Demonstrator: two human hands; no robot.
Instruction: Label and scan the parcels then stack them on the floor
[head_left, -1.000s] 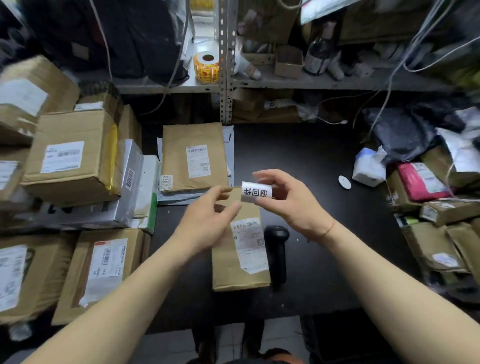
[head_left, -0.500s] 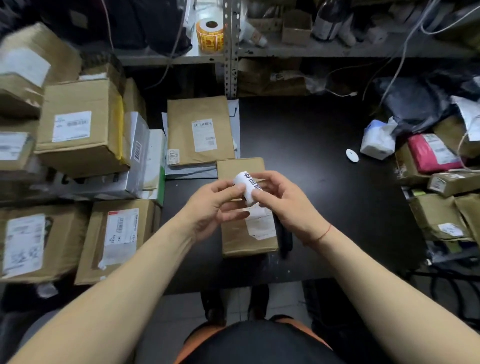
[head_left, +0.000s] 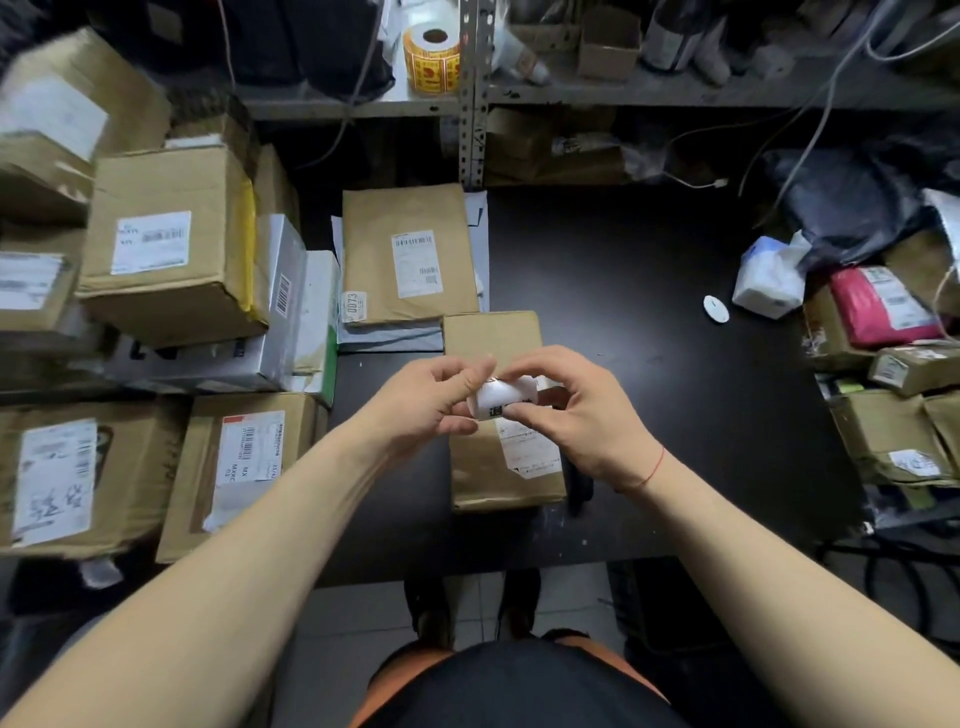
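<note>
Centre frame, over the black counter (head_left: 649, 322): left grip (head_left: 426, 402) & right grip (head_left: 592, 421) both clamped on a curled white label (head_left: 493, 402), just above the brown parcel (head_left: 485, 483). Risk, imo: label sticks to fingers or itself, or lands crooked over the parcel's barcode, so the scan fails. Legible: "0073" tag (head_left: 355, 305) on envelope (head_left: 395, 218), upper centre; "MX" on box (head_left: 249, 452), lower left. Label print too blurred to read.
</note>
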